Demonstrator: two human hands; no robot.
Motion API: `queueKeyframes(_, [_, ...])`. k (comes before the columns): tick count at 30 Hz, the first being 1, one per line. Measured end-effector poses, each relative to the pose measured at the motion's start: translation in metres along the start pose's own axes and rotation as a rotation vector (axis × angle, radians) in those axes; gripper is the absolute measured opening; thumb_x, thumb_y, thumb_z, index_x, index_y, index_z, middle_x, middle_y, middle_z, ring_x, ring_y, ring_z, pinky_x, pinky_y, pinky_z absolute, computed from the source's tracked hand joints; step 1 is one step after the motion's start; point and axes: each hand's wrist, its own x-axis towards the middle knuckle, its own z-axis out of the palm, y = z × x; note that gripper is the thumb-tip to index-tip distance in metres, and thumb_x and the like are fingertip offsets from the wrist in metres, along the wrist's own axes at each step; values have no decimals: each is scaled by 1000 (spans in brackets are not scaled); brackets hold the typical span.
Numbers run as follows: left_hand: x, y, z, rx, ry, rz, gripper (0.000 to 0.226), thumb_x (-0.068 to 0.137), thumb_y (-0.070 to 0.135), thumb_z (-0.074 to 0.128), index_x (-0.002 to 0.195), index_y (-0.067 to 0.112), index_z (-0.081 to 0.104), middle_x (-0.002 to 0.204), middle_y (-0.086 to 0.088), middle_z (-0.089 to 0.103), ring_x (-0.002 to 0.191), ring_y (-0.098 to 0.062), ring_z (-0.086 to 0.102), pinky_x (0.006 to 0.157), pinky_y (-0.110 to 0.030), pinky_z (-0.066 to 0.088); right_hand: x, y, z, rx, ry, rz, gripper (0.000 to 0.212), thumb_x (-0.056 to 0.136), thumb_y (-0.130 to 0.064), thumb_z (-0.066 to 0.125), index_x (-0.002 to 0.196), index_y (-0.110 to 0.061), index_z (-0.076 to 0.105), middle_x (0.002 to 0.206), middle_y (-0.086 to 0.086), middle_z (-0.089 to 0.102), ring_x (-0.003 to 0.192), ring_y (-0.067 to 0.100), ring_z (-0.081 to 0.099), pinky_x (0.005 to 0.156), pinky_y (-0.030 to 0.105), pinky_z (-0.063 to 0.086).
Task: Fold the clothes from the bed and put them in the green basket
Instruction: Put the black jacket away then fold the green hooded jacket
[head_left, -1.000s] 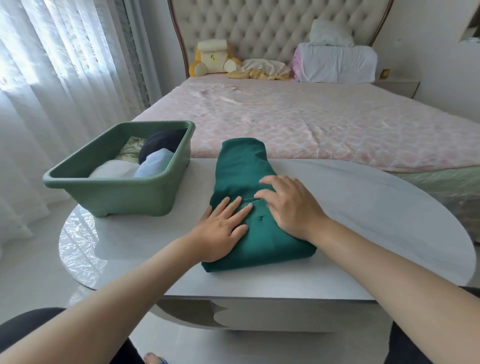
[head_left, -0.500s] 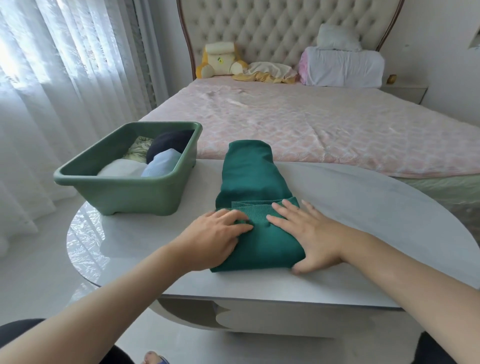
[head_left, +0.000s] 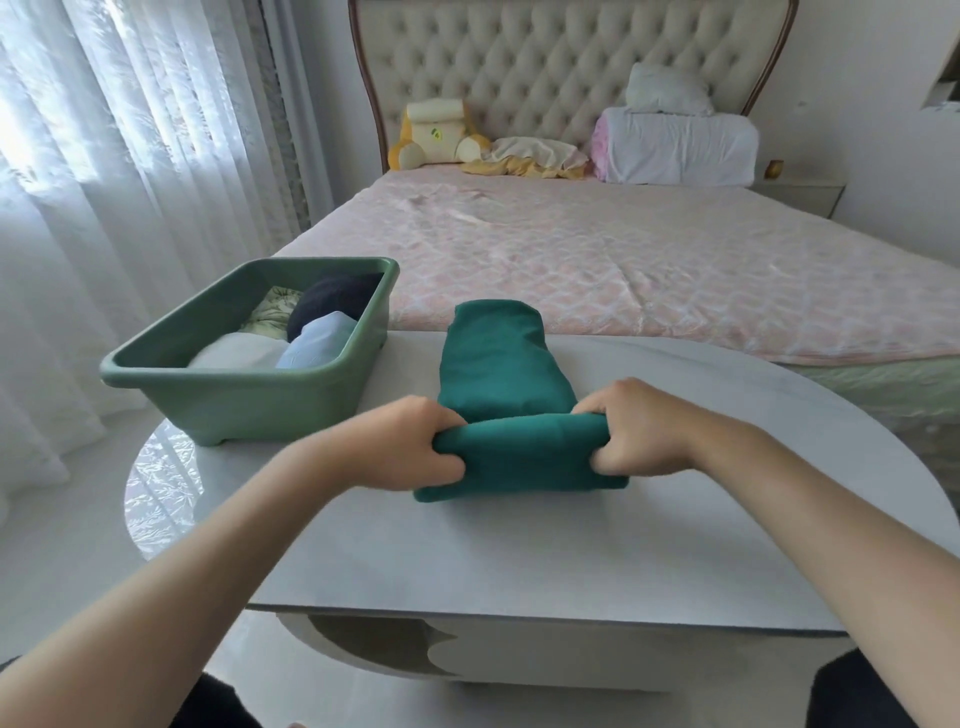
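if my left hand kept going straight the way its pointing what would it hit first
The green garment: the left hand grips its near fold and points forward-right across the rest of it. Beyond lies the bed, though depth is hard to judge.

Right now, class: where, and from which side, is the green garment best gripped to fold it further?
At both ends of the near rolled edge of the green garment, coming from left and right, as the left hand and right hand do. That thick edge lies crosswise, so side grips likely hold its layers.
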Motion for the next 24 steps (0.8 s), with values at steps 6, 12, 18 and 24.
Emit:
queueKeyframes(6, [2, -5, -32, -664, 157, 7, 19, 80, 20, 67, 98, 20, 72, 94, -8, 74, 83, -16, 69, 73, -32, 56, 3, 17, -23, 542, 236, -18, 34, 70, -19, 55, 86, 11, 57, 68, 11, 50, 63, 18, 50, 60, 33, 42])
queueKeyframes(12, [51, -19, -5, -607, 462, -227, 19, 83, 25, 79, 101, 22, 71, 102, 1, 73, 80, -12, 66, 68, -26, 54, 44, 38, 18, 585, 329, 265, 23, 99, -34, 48, 105, -23, 67, 106, -2, 69, 100, 18, 64, 90, 39, 52])
queueKeyframes(18, [64, 17, -1, 301, 852, 130, 24, 91, 25, 60, 110, 28, 74, 129, 5, 63, 118, -22, 57, 100, -39, 39, 61, 44, 27, 437, 393, 351, 28, 103, -34, 43, 115, -13, 56, 110, 3, 61, 101, 26, 59, 79, 37, 45])
queueKeyframes(24, [81, 11, 43, 350, 239, -67, 52, 102, 55, 15, 153, 48, 21, 163, 7, 24, 150, -19, 19, 121, -48, 11, 63, 41, 43, 68, 731, 42, 41, 93, -3, 56, 133, -14, 57, 138, 11, 50, 125, 30, 52, 101, 38, 44])
